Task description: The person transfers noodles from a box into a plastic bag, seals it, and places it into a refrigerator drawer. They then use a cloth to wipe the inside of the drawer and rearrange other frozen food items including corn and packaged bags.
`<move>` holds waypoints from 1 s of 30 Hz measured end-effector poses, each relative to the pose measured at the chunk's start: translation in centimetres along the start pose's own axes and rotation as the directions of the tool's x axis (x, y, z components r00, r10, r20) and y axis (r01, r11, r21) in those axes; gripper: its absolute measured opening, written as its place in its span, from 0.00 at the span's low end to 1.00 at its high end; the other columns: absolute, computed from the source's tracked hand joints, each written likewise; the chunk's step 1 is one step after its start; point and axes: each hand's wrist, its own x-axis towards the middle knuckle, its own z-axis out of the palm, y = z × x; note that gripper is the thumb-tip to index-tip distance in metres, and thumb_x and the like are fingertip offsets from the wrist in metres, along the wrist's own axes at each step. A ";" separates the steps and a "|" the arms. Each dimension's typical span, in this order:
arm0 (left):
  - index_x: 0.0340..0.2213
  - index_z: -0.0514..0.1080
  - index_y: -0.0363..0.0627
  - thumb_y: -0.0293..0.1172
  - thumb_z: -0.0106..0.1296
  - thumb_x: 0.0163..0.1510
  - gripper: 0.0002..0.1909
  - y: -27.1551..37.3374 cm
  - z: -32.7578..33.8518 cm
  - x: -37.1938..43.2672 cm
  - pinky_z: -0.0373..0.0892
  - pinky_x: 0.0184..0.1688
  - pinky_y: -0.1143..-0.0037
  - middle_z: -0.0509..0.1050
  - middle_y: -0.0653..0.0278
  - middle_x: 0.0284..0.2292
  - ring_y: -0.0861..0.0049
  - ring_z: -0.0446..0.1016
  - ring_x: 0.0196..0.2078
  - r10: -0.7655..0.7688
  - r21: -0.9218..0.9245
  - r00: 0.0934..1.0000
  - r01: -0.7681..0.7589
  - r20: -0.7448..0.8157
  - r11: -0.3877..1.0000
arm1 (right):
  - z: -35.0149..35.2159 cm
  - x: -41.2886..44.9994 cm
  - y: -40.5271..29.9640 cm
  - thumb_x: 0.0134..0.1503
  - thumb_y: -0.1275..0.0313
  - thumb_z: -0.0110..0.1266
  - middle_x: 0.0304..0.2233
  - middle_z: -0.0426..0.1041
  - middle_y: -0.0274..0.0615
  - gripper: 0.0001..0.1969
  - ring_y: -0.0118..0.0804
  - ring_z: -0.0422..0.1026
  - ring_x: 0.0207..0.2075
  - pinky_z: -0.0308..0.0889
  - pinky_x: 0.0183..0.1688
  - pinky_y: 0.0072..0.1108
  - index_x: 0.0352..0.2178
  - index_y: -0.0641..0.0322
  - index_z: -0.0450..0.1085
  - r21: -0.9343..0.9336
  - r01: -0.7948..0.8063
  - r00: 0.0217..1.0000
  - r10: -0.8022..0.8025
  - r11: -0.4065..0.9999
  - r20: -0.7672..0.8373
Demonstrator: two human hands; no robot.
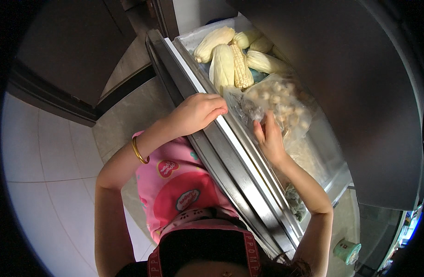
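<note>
A pulled-out refrigerator drawer [245,152] lies before me, with a dark metallic front. My left hand [202,112] has its fingers curled over the drawer's front edge, a gold bangle on that wrist. Inside the drawer, my right hand [271,140] touches a clear plastic bag [248,107] with greyish contents, thumb and forefinger apart. Right beside it is a translucent bag of small, pale round pieces [276,95], perhaps mushrooms. Several husked corn cobs [222,67] fill the drawer's far end; one cob [240,65] shows bare kernels.
A dark refrigerator door or panel [340,104] overhangs the drawer on the right. Greyish-green contents [295,202] sit at the drawer's near end. On the floor stands a green tub [347,251]. At left are a dark door [70,45] and pale floor tiles [52,155].
</note>
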 end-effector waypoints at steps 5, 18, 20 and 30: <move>0.27 0.69 0.35 0.26 0.49 0.51 0.06 0.2 -0.3 0.4 0.67 0.31 0.71 0.72 0.55 0.24 0.62 0.72 0.28 -0.023 0.008 0.999 0.023 0.030 1.000 | 0.1 1.3 -1.0 0.57 0.69 0.46 0.41 0.64 0.53 0.21 0.45 0.65 0.40 0.61 0.43 0.27 0.51 0.65 0.55 0.198 0.076 0.992 -0.055 0.977 -0.110; 0.28 0.71 0.35 0.26 0.48 0.51 0.06 -1.3 -1.5 2.8 0.67 0.30 0.75 0.73 0.57 0.23 0.72 0.73 0.25 -0.115 -0.061 0.957 0.136 0.268 0.989 | -2.9 2.5 -1.2 0.43 0.72 0.64 0.57 0.52 0.43 0.45 0.35 0.51 0.58 0.57 0.55 0.25 0.60 0.53 0.46 0.601 -0.171 0.924 -0.086 0.781 0.374; 0.28 0.71 0.35 0.27 0.48 0.51 0.07 -1.3 -1.4 2.8 0.67 0.30 0.75 0.73 0.57 0.23 0.71 0.73 0.26 -0.113 -0.042 0.958 0.128 0.265 0.991 | -2.7 2.6 -0.9 0.44 0.75 0.61 0.56 0.54 0.43 0.42 0.35 0.54 0.57 0.58 0.54 0.24 0.59 0.54 0.48 0.597 -0.110 0.937 -0.117 0.795 0.328; 0.25 0.69 0.35 0.27 0.46 0.50 0.07 -1.4 -0.7 3.4 0.66 0.30 0.72 0.71 0.53 0.20 0.63 0.73 0.24 -0.131 -0.047 0.970 0.143 0.204 0.989 | -5.0 3.1 0.2 0.46 0.86 0.50 0.43 0.70 0.41 0.29 0.33 0.71 0.42 0.68 0.45 0.20 0.53 0.65 0.57 0.819 -0.352 0.935 0.135 0.454 0.327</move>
